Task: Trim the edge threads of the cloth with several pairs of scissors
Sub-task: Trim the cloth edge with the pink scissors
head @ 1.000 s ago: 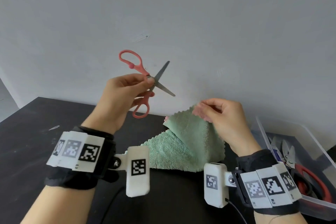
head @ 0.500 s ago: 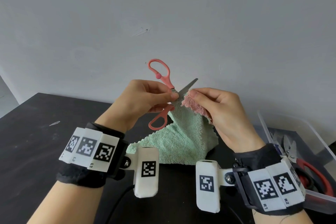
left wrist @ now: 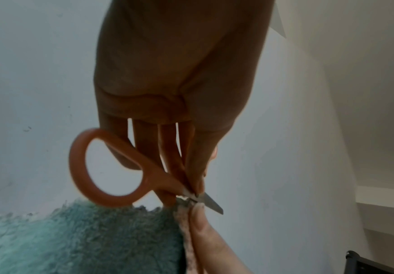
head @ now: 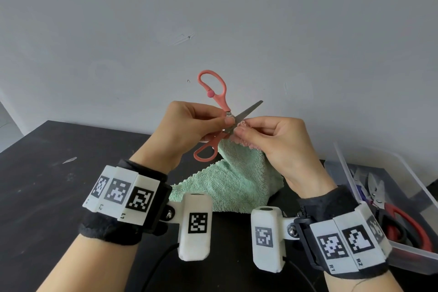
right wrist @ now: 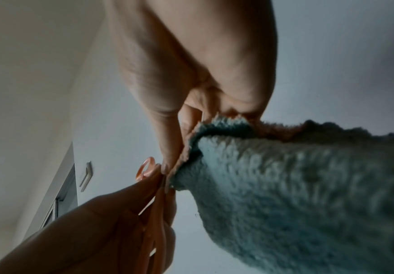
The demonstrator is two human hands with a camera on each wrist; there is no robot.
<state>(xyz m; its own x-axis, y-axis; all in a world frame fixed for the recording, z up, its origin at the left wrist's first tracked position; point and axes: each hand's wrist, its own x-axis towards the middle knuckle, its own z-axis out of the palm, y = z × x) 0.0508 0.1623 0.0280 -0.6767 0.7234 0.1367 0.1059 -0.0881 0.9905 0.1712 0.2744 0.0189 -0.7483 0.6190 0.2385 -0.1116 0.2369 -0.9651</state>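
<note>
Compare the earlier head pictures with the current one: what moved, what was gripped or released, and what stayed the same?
The left hand carried the pink scissors rightward to the cloth corner, which the right hand raised to meet the blades. Nothing was released: the left hand holds the scissors near the pivot, the right pinches the cloth. The bin of other scissors stayed put.
</note>
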